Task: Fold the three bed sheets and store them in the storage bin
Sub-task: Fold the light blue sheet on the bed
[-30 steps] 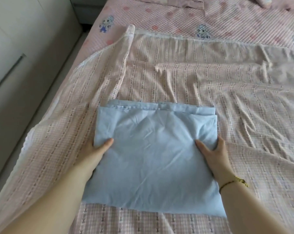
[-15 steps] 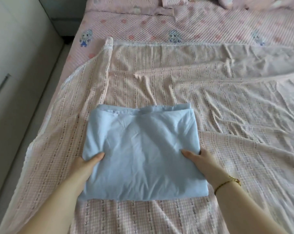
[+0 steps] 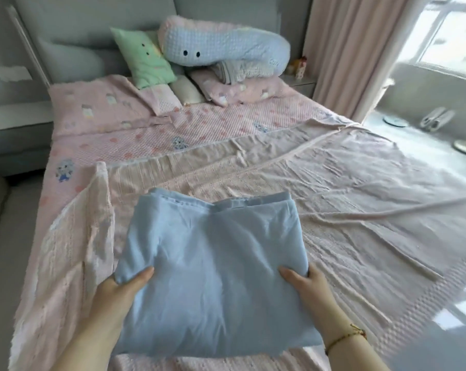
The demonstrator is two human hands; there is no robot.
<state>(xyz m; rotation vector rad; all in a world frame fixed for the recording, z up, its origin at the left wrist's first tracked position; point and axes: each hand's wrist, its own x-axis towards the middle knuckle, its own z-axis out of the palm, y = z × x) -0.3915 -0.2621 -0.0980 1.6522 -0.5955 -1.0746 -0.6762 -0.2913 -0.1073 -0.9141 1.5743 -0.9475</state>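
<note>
A folded light-blue bed sheet (image 3: 213,274) is lifted off the bed between both hands. My left hand (image 3: 119,293) grips its left edge, thumb on top and fingers underneath. My right hand (image 3: 308,289) grips its right edge the same way; a thin bracelet circles that wrist. Under it a pink checked sheet (image 3: 347,218) lies spread and wrinkled across the bed, its left edge folded over. No storage bin is in view.
Pillows (image 3: 143,60) and a long blue plush (image 3: 221,44) are piled at the grey headboard. A grey cabinet stands at the left. Pink curtains (image 3: 352,49), a window and a floor with slippers (image 3: 435,120) lie to the right.
Both hands have raised the folded blue sheet off the bed. My view has tilted up, so the headboard, pillows and window now show.
</note>
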